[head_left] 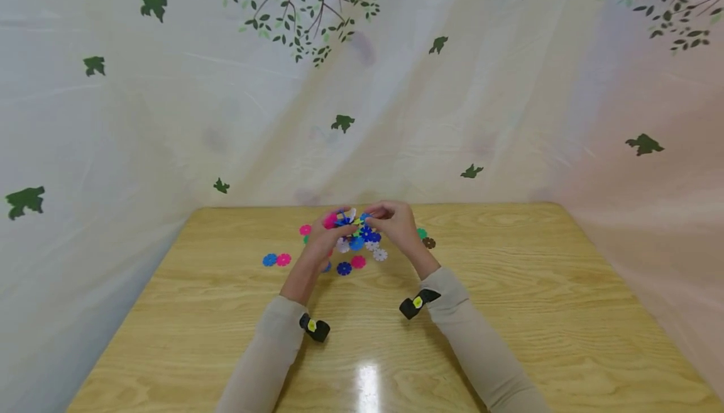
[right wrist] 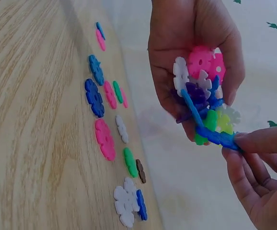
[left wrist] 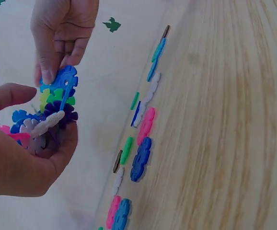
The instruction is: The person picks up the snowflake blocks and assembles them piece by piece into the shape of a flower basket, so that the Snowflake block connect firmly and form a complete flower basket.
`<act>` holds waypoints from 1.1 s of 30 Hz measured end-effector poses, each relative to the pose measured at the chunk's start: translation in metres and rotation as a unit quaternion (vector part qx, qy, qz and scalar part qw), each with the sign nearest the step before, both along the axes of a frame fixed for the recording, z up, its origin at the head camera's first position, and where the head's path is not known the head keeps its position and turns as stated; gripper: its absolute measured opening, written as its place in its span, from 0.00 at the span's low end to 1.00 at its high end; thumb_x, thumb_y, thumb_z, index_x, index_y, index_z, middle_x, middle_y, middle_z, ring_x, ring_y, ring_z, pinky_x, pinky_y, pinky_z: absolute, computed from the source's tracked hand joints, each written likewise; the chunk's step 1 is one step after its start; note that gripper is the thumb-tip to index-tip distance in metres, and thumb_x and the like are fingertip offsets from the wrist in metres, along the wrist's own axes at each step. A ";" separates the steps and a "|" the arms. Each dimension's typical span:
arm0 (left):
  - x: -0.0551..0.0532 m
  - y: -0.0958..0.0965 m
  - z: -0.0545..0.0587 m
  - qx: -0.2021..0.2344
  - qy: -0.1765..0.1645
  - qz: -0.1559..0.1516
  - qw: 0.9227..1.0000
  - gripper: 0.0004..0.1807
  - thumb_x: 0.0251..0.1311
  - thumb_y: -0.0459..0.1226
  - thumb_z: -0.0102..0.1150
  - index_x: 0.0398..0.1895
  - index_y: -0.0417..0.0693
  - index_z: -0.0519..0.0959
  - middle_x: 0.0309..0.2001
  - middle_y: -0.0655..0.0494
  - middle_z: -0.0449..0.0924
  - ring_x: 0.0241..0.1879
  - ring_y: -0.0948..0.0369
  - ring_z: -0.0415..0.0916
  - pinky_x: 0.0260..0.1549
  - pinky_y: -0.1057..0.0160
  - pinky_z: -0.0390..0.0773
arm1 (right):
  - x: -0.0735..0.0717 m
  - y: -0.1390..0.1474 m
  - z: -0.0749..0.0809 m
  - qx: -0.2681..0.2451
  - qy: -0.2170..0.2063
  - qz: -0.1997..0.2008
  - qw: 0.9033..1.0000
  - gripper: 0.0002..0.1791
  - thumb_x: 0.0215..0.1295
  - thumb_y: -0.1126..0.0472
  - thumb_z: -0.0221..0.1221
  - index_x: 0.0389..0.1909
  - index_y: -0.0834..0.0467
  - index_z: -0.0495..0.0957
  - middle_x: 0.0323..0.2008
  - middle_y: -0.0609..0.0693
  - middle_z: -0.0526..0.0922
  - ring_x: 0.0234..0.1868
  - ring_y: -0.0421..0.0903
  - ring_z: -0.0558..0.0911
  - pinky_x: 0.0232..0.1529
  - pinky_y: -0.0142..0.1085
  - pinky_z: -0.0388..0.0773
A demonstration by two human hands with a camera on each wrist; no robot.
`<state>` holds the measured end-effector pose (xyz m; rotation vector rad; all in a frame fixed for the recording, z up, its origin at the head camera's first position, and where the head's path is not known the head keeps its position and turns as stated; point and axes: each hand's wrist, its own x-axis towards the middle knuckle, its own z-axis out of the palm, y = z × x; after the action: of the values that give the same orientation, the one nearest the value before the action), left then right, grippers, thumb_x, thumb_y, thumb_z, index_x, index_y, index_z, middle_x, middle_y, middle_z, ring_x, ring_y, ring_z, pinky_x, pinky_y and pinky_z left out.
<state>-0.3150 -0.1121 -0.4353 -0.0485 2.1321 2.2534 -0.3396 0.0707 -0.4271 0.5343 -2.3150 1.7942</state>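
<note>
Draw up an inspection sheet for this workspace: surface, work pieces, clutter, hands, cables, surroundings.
Surface: wooden table, with glare on its near side.
Work pieces: a multicoloured cluster of flower-shaped discs, held above the table; loose discs lie scattered beneath and around the hands.
Clutter: nothing seen beyond the loose discs.
Hands: left hand holds the cluster; right hand pinches a blue disc against it; whether that disc is attached is unclear.
Cables: nothing seen.
Surroundings: pale fabric patterned in green.

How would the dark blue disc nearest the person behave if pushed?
The dark blue disc looks like thin plastic, so probably light and fairly stiff. It lies flat on the table, so it would likely slide rather than roll or tip. Its notched rim might snag the pink disc close beside it.
</note>
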 end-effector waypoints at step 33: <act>0.000 0.003 0.000 0.109 -0.015 0.062 0.992 0.27 0.64 0.32 0.66 0.66 0.49 0.75 0.61 0.46 0.76 0.54 0.55 0.75 0.62 0.54 0.72 | -0.002 0.025 0.020 0.033 -0.128 0.080 0.988 0.17 0.73 0.58 0.61 0.57 0.64 0.80 0.48 0.65 0.86 0.45 0.54 0.88 0.55 0.57 0.82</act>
<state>-0.3153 -0.1089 -0.4358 -0.2129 1.9045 2.5249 -0.3417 0.0955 -0.4073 0.5420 -2.5768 1.9675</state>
